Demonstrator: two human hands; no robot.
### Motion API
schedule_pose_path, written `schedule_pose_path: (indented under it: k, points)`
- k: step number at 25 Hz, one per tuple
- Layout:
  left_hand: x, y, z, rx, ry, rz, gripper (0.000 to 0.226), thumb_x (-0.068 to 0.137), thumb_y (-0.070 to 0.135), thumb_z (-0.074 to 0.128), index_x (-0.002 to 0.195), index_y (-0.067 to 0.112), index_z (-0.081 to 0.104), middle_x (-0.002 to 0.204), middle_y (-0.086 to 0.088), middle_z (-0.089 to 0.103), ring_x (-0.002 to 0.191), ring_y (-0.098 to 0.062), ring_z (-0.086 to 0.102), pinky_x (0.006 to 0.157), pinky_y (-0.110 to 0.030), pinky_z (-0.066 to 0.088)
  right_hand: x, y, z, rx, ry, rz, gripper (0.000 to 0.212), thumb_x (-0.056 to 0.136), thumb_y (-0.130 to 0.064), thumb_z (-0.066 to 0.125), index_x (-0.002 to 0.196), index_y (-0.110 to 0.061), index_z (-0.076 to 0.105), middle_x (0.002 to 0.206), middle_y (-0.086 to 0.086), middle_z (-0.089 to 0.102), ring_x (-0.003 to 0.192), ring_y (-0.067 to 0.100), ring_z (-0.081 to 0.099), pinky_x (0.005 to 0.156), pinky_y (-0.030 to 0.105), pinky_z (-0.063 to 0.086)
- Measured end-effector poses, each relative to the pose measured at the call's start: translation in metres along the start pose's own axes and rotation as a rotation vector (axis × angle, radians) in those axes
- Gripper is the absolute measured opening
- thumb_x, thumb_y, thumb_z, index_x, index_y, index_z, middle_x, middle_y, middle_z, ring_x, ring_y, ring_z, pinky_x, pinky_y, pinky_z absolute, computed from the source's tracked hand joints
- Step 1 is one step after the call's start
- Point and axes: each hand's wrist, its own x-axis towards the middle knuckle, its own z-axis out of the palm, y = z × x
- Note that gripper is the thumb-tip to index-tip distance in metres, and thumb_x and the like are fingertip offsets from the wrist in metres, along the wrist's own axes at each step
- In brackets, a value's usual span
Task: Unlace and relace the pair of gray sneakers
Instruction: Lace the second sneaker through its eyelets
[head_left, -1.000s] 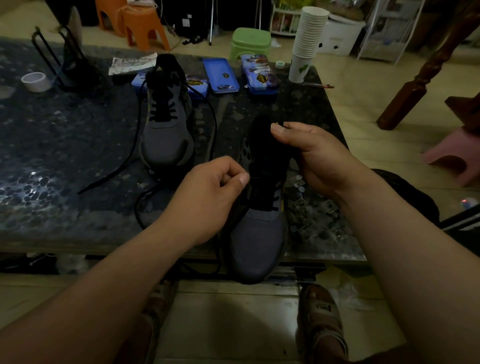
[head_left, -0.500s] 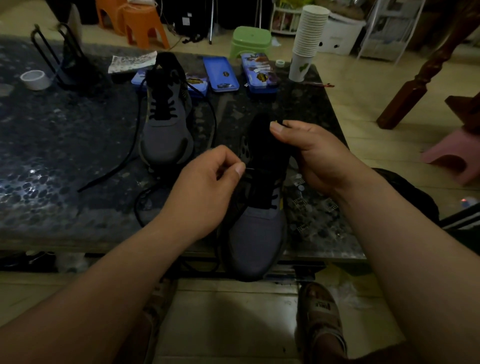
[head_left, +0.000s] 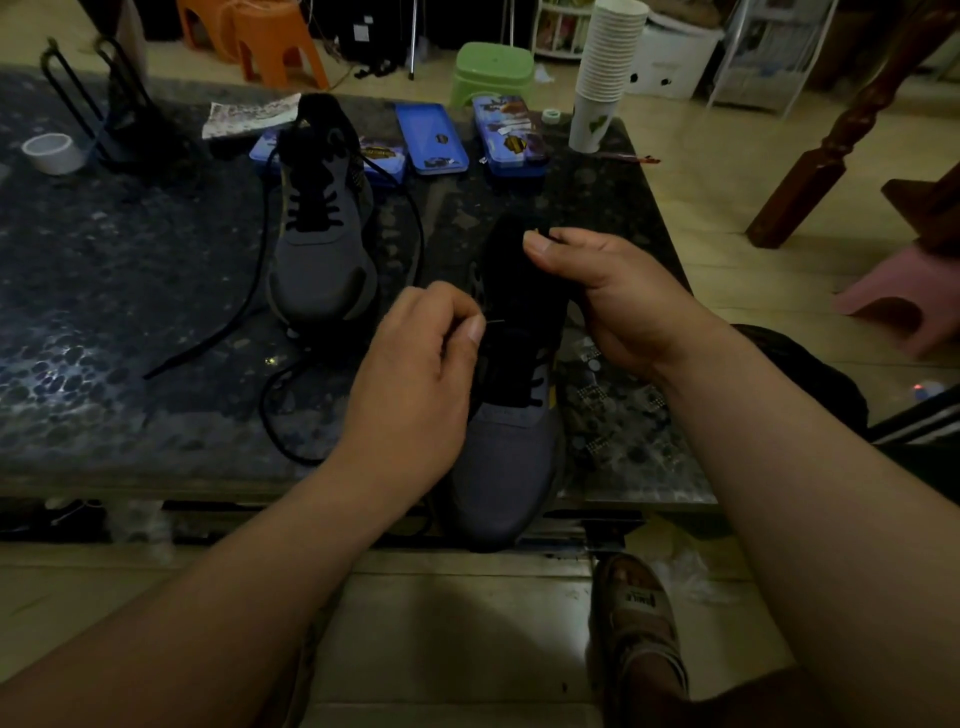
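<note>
Speckled table (head_left: 130, 291) — sneakers (head_left: 317, 260), tape (head_left: 52, 152), cups (head_left: 602, 78)

Stack of paper cups (head_left: 605, 78), three blue cases (head_left: 431, 137), tape roll (head_left: 52, 153), green stool (head_left: 493, 70), orange stools (head_left: 260, 36)

Domestic living room, dimly lit. A low stone-topped bench (head_left: 130, 291) stands on a pale tiled floor (head_left: 727, 208). Beyond its far edge are orange plastic stools (head_left: 270, 41) at far left, a green stool (head_left: 493, 67), a white storage box (head_left: 670, 62) and a wire rack (head_left: 763, 52). At right are a turned wooden furniture leg (head_left: 841, 135) and a pink stool (head_left: 904, 296). A stack of paper cups (head_left: 608, 67) stands at the bench's far right corner.
</note>
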Motion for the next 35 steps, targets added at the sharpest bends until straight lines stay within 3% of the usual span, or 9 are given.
schedule_pose_path:
  k: [3, 6, 9, 14, 20, 28, 35]
  points:
    - [0.003, -0.002, 0.013, 0.119, 0.015, -0.002, 0.014, 0.109, 0.025, 0.044, 0.098, 0.02, 0.05, 0.085, 0.005, 0.05, 0.082, -0.023, 0.051, 0.072, -0.051, 0.047, 0.001, -0.001, 0.003, -0.016, 0.01, -0.004, 0.021, 0.102, -0.015, 0.06, 0.114, -0.004, 0.073, 0.104, 0.007, 0.078, 0.097, 0.016, 0.075, 0.081, 0.021, 0.057]
    - [0.009, 0.0, 0.021, 0.073, 0.126, -0.052, 0.014, 0.109, 0.027, 0.041, 0.097, 0.021, 0.046, 0.076, 0.009, 0.048, 0.078, -0.026, 0.053, 0.072, -0.055, 0.047, 0.0, -0.001, 0.005, -0.02, 0.014, 0.005, 0.021, 0.102, -0.016, 0.06, 0.114, -0.004, 0.072, 0.103, 0.008, 0.078, 0.097, 0.017, 0.075, 0.082, 0.023, 0.058]
    - [0.008, 0.006, 0.026, 0.006, 0.164, -0.111, 0.015, 0.11, 0.029, 0.04, 0.098, 0.021, 0.044, 0.07, 0.007, 0.052, 0.065, -0.021, 0.055, 0.064, -0.053, 0.047, 0.001, -0.001, 0.004, -0.011, 0.015, 0.013, 0.019, 0.102, -0.017, 0.061, 0.111, -0.005, 0.073, 0.102, 0.008, 0.078, 0.097, 0.018, 0.075, 0.083, 0.026, 0.059]
    - [0.01, -0.001, 0.022, 0.015, 0.136, -0.131, 0.018, 0.11, 0.032, 0.042, 0.099, 0.02, 0.047, 0.068, 0.003, 0.054, 0.062, -0.022, 0.055, 0.058, -0.052, 0.047, -0.003, -0.001, 0.005, -0.006, 0.025, 0.003, 0.014, 0.103, -0.014, 0.06, 0.103, -0.01, 0.073, 0.097, 0.001, 0.08, 0.092, 0.01, 0.076, 0.077, 0.018, 0.056]
    - [-0.001, -0.01, 0.007, -0.065, -0.007, -0.061, 0.018, 0.109, 0.025, 0.049, 0.093, 0.017, 0.052, 0.065, -0.001, 0.053, 0.061, -0.016, 0.051, 0.054, -0.033, 0.039, -0.002, -0.002, 0.005, 0.006, 0.03, -0.001, 0.014, 0.103, -0.012, 0.059, 0.105, -0.009, 0.072, 0.094, -0.003, 0.079, 0.089, 0.006, 0.075, 0.075, 0.015, 0.055]
    - [-0.006, -0.013, 0.003, -0.005, -0.059, 0.001, 0.016, 0.109, 0.026, 0.048, 0.094, 0.021, 0.052, 0.064, 0.0, 0.053, 0.059, -0.019, 0.054, 0.055, -0.044, 0.043, 0.002, 0.003, 0.001, 0.009, 0.0, 0.005, 0.024, 0.103, -0.015, 0.059, 0.12, -0.001, 0.07, 0.107, 0.007, 0.077, 0.099, 0.015, 0.074, 0.082, 0.022, 0.057]
    - [-0.003, -0.015, 0.0, 0.05, -0.066, 0.066, 0.015, 0.108, 0.024, 0.05, 0.095, 0.018, 0.056, 0.064, 0.007, 0.047, 0.058, -0.011, 0.047, 0.052, -0.035, 0.037, 0.004, 0.002, 0.001, -0.004, -0.003, -0.006, 0.022, 0.103, -0.015, 0.059, 0.118, -0.003, 0.07, 0.103, 0.004, 0.078, 0.096, 0.013, 0.074, 0.081, 0.021, 0.056]
